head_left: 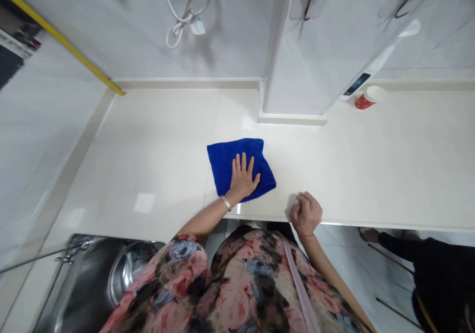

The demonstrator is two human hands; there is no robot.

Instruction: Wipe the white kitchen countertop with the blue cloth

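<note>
A blue cloth (pixel 226 162), folded into a rough square, lies flat on the cream countertop (pixel 156 145). My left hand (pixel 243 175) rests palm down on it, fingers spread, pressing on the fabric without gripping. A silver bracelet (pixel 226 203) circles my left wrist. To the right of the cloth, my right hand (pixel 306 211) is curled into a loose fist at the counter's front edge. Nothing shows in its fingers, and it is apart from the cloth.
A steel sink (pixel 81 293) holding a metal basin (pixel 128 268) lies at lower left. A wall pillar (pixel 297 66) juts onto the counter. Beyond it stands a red-and-white paper cup (pixel 365 100). A bundled white cable (pixel 181 21) hangs above. Someone in dark clothing (pixel 441 268) is at lower right.
</note>
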